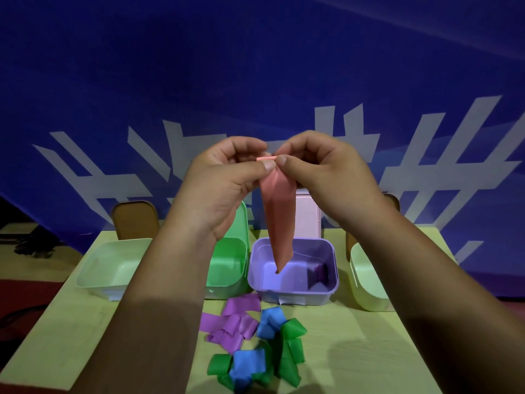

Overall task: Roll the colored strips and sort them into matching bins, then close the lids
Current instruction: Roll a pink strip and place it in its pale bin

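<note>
We have the pink strip [279, 220] up in the air between both hands. The left hand [224, 180] and right hand [321, 172] each pinch its top edge between thumb and forefinger, and only a thin first turn is rolled there. The rest hangs loose and slightly twisted, with the tail in line with the open purple bin [312, 297]. Roll step looks barely begun. Risks from here: the grip is a narrow pinch on a tiny core, so uneven thumb pressure would likely make the roll go conical or spring open. The twist in the hanging part could get wound in as a crease. If either pinch slips, the strip probably falls into the purple bin, which is the wrong colour and already holds something dark purple. Sorting is also ambiguous. We see a green bin [230, 265] and two pale bins [105, 268] [366, 282], but no pink tub. Only a pink lid [308, 214] stands behind the purple one, so the target could be misjudged. The dim, blue-tinted light makes the pale bins hard to tell apart. The purple strips [235, 322], blue strips [270, 321] and green strips [292, 351] are piled on the table [369, 351] under our forearms, and a lowered wrist could scatter them.
</note>
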The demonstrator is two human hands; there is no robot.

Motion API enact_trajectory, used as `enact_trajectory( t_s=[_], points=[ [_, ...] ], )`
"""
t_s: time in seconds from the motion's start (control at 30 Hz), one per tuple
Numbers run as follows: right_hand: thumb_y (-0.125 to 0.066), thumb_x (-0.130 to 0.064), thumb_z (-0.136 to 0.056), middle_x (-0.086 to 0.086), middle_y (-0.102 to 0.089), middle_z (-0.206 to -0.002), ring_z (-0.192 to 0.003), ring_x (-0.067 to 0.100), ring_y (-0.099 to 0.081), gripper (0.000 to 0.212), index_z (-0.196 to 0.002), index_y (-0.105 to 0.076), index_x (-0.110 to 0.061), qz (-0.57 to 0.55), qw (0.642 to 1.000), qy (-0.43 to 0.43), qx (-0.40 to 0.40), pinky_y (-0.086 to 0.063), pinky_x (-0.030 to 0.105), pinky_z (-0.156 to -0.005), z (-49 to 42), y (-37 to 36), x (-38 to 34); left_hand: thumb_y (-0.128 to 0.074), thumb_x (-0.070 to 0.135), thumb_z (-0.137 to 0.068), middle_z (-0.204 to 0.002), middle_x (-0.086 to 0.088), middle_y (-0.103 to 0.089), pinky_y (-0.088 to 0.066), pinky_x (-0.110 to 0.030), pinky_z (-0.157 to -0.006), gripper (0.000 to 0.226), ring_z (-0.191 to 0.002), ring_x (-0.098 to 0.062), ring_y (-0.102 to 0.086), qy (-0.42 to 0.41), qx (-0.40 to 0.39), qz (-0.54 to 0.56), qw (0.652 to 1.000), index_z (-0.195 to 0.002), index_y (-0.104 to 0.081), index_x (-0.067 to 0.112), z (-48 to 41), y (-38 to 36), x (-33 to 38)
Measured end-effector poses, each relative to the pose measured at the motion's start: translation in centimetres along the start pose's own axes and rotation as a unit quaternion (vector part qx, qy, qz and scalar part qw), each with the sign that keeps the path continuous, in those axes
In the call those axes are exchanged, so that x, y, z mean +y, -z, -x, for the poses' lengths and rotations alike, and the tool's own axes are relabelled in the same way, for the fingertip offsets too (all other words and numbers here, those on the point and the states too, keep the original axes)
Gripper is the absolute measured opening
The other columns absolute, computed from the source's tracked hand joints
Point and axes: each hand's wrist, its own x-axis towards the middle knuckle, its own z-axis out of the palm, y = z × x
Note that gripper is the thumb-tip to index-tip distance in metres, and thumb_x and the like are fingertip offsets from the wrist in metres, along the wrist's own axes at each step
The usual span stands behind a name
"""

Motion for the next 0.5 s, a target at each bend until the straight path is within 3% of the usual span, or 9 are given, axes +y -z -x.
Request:
enact_trajectory(
  t_s=[0.17, 0.3, 0.4, 0.5],
  points=[
    [-0.073, -0.014, -0.095, 0.020, -0.071, -0.088, -0.086, 0.045, -0.069, 0.006, -0.096, -0.076, -0.019, -0.030, 1.000, -0.002, 0.007, -0.058, 0.067, -0.079, -0.4, -0.5, 0.4, -0.073, -0.015, -0.089, -0.095, -0.011, -0.073, -0.062, -0.035, -0.092, 0.026, -0.094, -0.023, -0.073, 0.004, -0.001, 0.013, 1.000, -0.103, -0.073, 0.007, 0.1, 0.4, -0.1],
    [-0.074, -0.009, -0.094, 0.017, -0.071, -0.084, -0.077, 0.026, -0.064, 0.010, -0.095, -0.076, -0.019, -0.047, 0.999, -0.014, 0.007, -0.058, 0.062, -0.079, -0.6, -0.9, 0.4, -0.073, -0.014, -0.089, -0.096, -0.011, -0.072, -0.062, -0.033, -0.091, 0.026, -0.094, -0.023, -0.072, 0.004, -0.002, 0.019, 1.000, -0.105, -0.072, 0.005, 0.3, 0.6, -0.1],
    [-0.075, -0.009, -0.094, 0.008, -0.071, -0.081, -0.078, 0.023, -0.065, 0.011, -0.095, -0.076, -0.019, -0.055, 0.998, -0.023, 0.008, -0.059, 0.061, -0.080, -0.6, -1.2, 0.5, -0.072, -0.013, -0.091, -0.096, -0.013, -0.073, -0.063, -0.030, -0.087, 0.022, -0.092, -0.022, -0.074, 0.004, 0.009, 0.033, 0.999, -0.105, -0.072, 0.005, 0.4, 0.5, -0.2],
    [-0.075, -0.007, -0.095, 0.017, -0.073, -0.087, -0.080, 0.023, -0.066, 0.010, -0.098, -0.076, -0.017, -0.062, 0.998, -0.028, 0.008, -0.058, 0.062, -0.081, -0.6, -1.3, 0.4, -0.072, -0.011, -0.092, -0.097, -0.014, -0.075, -0.063, -0.033, -0.089, 0.020, -0.092, -0.023, -0.075, -0.005, 0.020, 0.030, 0.999, -0.103, -0.073, 0.005, 0.3, 0.7, -0.4]
  ],
)
